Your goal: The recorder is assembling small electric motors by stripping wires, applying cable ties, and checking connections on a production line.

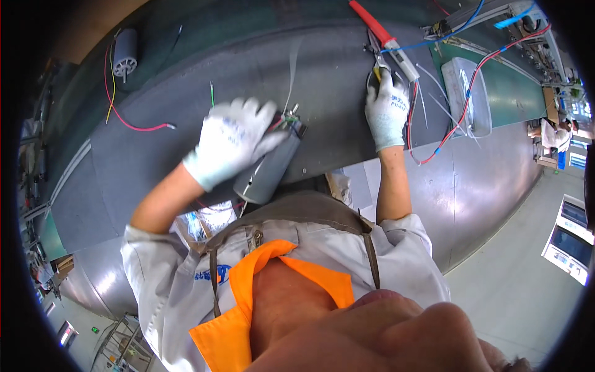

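A grey cylindrical motor (270,168) lies tilted at the bench's near edge, close to my apron, its shaft end pointing away from me. My gloved left hand (234,137) is at that end, the thumb laid across the casing and the fingers bent beside it. A short red wire runs between thumb and forefinger; the palm side is hidden. Further right, my gloved right hand (389,110) is closed round the handles of small pliers (377,57), jaws pointing away. Just beyond it lies a red-and-white hand tool (385,38) with a cable.
A second motor (125,51) with red and yellow-green wires stands at the far left. At the right, a clear plastic tray (469,93) holds thin white strips, with a red-and-blue cable (466,115) looped over it. The dark bench mat (334,93) extends between my hands.
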Action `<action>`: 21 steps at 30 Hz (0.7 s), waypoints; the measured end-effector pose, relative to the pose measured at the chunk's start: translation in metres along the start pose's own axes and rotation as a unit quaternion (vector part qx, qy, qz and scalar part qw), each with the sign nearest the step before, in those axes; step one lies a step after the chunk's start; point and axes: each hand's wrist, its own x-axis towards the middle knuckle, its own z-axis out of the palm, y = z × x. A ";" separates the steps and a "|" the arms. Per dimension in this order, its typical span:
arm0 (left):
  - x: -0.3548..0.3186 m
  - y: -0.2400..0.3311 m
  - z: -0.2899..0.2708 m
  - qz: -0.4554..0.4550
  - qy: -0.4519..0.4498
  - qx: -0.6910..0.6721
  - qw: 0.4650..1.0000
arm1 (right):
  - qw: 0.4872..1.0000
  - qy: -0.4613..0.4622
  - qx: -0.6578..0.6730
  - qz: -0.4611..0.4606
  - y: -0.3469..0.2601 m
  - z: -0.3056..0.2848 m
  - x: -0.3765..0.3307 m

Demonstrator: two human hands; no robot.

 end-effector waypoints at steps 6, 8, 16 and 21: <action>0.045 -0.033 0.037 0.102 0.075 -0.214 0.969 | 0.995 -0.072 0.020 -0.068 -0.004 -0.028 -0.103; 0.062 -0.043 0.047 0.016 -0.038 -0.468 0.883 | 0.990 -0.128 0.037 -0.046 -0.008 -0.051 -0.127; 0.044 -0.054 0.051 -0.073 0.008 -0.734 0.675 | 0.839 -0.309 0.380 0.236 0.000 -0.089 -0.089; 0.051 -0.052 0.047 -0.154 -0.052 -0.804 0.572 | 0.828 -0.398 0.389 -0.073 -0.014 -0.083 -0.036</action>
